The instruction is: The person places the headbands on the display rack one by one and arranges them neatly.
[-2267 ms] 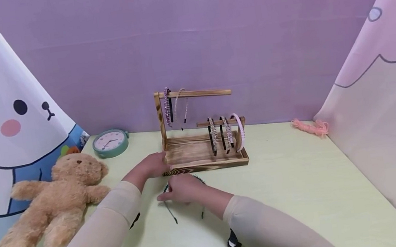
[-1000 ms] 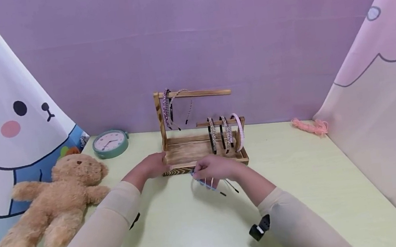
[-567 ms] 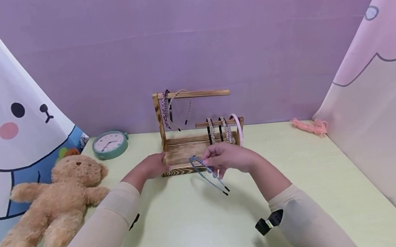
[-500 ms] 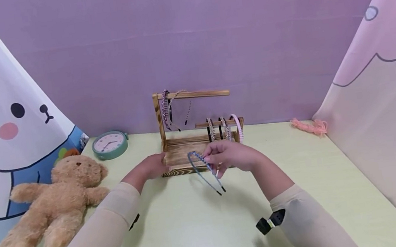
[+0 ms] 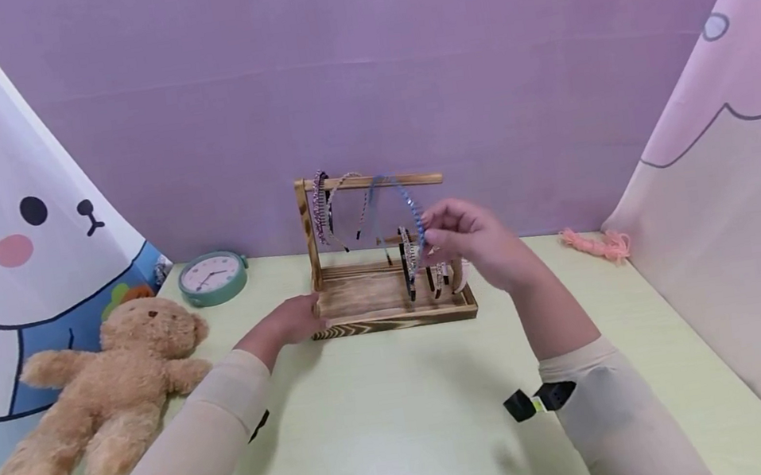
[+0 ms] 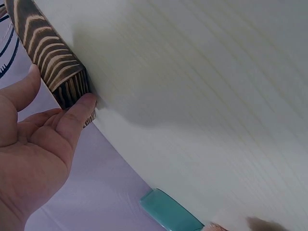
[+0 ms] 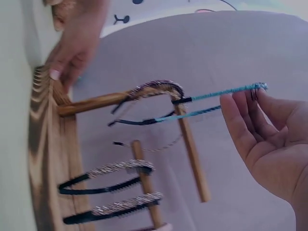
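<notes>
My right hand [image 5: 475, 241] pinches a blue headband [image 5: 412, 205] by one side, between thumb and fingers. Its arch overlaps the upper bar of the wooden headband rack [image 5: 392, 322] in the head view. In the right wrist view the headband's dark tips [image 7: 182, 100] point toward the rack. My left hand [image 5: 293, 321] holds the rack's front left corner, thumb and fingers on either side in the left wrist view. A purple beaded headband [image 5: 319, 213] and a thin braided headband [image 5: 339, 193] hang on the upper bar [image 5: 426, 178].
Glittery headbands [image 7: 120, 168] and a pink one [image 5: 460, 278] hang on the lower bar, partly behind my right hand. A teddy bear [image 5: 124, 375] and a green clock [image 5: 213, 278] are at left. Pink yarn [image 5: 598, 245] lies at the back right, before a purple backdrop [image 5: 359, 72].
My right hand has picked the blue headband up off the table in front of the rack, turned it, and raised it to the upper bar. The left hand stays on the rack's corner.
</notes>
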{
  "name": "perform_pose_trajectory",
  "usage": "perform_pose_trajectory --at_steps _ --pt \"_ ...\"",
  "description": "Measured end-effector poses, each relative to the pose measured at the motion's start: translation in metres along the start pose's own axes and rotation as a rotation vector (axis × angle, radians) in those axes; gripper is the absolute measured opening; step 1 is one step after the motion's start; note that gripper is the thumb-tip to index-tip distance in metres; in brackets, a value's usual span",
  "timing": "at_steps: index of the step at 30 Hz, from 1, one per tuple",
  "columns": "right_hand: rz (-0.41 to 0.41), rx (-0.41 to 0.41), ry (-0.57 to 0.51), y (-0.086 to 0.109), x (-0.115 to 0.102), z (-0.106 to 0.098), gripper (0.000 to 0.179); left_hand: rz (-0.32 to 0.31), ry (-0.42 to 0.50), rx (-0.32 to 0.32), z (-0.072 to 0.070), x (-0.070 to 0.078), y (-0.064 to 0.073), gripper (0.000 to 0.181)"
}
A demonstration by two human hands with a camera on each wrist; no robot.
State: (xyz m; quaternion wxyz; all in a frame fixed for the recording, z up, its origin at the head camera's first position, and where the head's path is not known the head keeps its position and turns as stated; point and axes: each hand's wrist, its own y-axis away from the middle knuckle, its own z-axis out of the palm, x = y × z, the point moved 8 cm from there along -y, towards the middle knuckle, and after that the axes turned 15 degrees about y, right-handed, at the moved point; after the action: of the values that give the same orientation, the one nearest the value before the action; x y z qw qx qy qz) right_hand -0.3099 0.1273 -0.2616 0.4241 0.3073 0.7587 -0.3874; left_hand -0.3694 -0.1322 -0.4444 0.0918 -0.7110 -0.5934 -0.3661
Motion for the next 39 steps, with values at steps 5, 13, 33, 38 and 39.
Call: perform_pose_trajectory --at_steps 5,13,33,38,39 --pt "-0.08 0.153 -0.048 -0.001 -0.017 -0.029 0.015 -0.005 0.007 -0.003 0.0 0.001 0.001 0.072" --pt "-0.109 0.453 0.024 -0.001 -0.025 -0.078 0.009 -0.014 0.018 0.0 0.0 0.002 0.003 0.073" --pt "0.147 0.517 0.159 -0.049 0.048 -0.072 0.013 -0.022 0.033 0.003 0.001 0.001 0.003 0.072" --pt "0.143 0.455 0.162 -0.067 0.051 -0.046 0.014 -0.026 0.036 0.0 0.0 0.0 0.002 0.072" --pt "0.143 0.441 0.159 -0.07 0.052 -0.04 0.015 -0.026 0.038 0.001 0.001 0.0 0.002 0.072"
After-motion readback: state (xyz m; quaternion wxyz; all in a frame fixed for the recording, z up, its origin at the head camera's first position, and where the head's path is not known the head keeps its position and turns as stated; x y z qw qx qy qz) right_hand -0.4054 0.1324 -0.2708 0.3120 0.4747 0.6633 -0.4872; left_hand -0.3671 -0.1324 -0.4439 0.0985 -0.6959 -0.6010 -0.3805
